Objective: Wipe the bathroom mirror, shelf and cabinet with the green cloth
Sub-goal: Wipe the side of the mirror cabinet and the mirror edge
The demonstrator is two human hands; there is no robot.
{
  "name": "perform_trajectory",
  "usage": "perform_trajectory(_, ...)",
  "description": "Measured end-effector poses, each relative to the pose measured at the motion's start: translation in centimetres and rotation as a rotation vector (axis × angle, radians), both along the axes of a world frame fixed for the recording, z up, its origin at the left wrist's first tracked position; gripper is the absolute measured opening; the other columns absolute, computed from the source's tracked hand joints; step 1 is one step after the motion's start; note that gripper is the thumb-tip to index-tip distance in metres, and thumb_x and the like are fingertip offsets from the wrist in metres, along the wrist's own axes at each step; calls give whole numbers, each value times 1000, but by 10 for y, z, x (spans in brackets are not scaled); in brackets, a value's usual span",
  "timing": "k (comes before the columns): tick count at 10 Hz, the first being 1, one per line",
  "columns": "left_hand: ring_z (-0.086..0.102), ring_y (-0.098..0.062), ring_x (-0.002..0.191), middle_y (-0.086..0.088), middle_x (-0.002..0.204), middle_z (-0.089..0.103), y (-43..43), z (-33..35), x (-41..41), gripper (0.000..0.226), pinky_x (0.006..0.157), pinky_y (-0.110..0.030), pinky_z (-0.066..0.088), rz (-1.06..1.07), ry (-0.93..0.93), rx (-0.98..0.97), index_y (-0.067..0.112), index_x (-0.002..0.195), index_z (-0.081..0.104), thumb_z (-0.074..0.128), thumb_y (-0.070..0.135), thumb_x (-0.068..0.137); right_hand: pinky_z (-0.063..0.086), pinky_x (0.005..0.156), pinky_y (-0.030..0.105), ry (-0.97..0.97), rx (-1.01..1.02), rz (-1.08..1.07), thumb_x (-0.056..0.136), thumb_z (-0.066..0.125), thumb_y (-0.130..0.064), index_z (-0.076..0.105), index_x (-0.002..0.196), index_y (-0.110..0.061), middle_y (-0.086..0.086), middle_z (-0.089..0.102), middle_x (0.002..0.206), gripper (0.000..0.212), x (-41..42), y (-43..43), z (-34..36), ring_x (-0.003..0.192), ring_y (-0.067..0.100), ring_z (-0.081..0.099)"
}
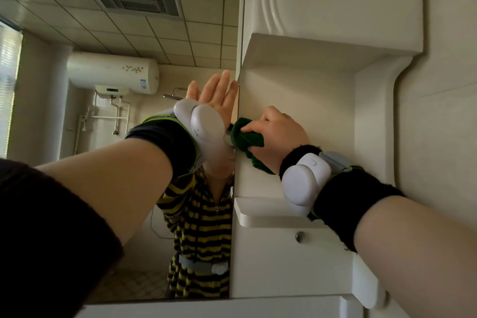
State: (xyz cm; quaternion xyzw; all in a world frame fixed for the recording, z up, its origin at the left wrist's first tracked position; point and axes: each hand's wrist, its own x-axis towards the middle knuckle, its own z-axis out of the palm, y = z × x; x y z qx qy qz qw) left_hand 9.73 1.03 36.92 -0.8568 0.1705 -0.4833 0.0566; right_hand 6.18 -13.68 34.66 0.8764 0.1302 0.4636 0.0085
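Left: mirror (pixel 38 111) is filling the left half and reflecting a ceiling vent (pixel 134 0), a white water heater (pixel 113 72) and a person's yellow-and-black striped top (pixel 204 224).

Left arm is reaching in from the near left, with a black wristband and a white wrist device (pixel 206 126). Left hand (pixel 216 93) is raised at the glass close to the mirror's right edge, fingers straight and spread wide, palm showing, holding nothing. Cannot tell whether it is touching the glass.

Centre: green cloth (pixel 245 137) is bunched up against the cabinet's left edge, just beside the mirror's right edge, above the shelf (pixel 258 210). Part of the cloth is hanging down under the wrist.

Right hand (pixel 278 131) is gripping the cloth, fingers curled round it and knuckles toward the viewer. It is wearing the same black band and a white device (pixel 304 181).

Right: white cabinet (pixel 335 2) is showing an upper door with a raised oval panel, an open niche below it, then the shelf. Lower door is carrying a small round knob (pixel 300 236).
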Motion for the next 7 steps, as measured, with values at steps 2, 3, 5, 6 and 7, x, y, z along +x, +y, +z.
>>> perform_trajectory(2,-11,-28,143,-11,156,-12,5,0,10,127,113,-53,-4,-102,-6,34,11,148,-8,79,45,63,38,74,28,52,-19,35,88,54,-29,62,112,-35,-2,37,91,26,-6,-1,-7,85,19,40)
perform_trajectory(3,-9,-27,143,-10,156,-11,3,-1,12,126,112,-52,-4,-99,-34,31,11,148,-6,80,43,62,41,75,29,107,-51,32,89,52,-32,63,110,-36,0,42,94,24,-11,-2,-8,88,21,45)
perform_trajectory(5,-10,-27,143,-9,156,-11,1,0,13,117,113,-52,-4,-86,-34,5,11,149,-5,77,36,69,41,71,28,152,-79,7,88,53,-28,61,111,-37,-2,39,90,26,-14,0,-17,84,21,44)
perform_trajectory(6,-10,-27,143,-10,156,-11,-1,0,13,115,113,-52,-3,-82,-29,2,11,149,-5,76,34,71,39,69,27,186,-99,-16,86,56,-27,60,113,-38,-3,36,87,30,-14,0,-18,80,18,42)
perform_trajectory(7,-12,-28,143,-11,156,-13,-1,1,11,122,114,-53,-3,-73,-8,15,10,148,-6,79,39,66,34,68,26,210,-98,-23,85,56,-28,60,114,-38,-4,33,85,30,-14,-1,-20,78,17,39)
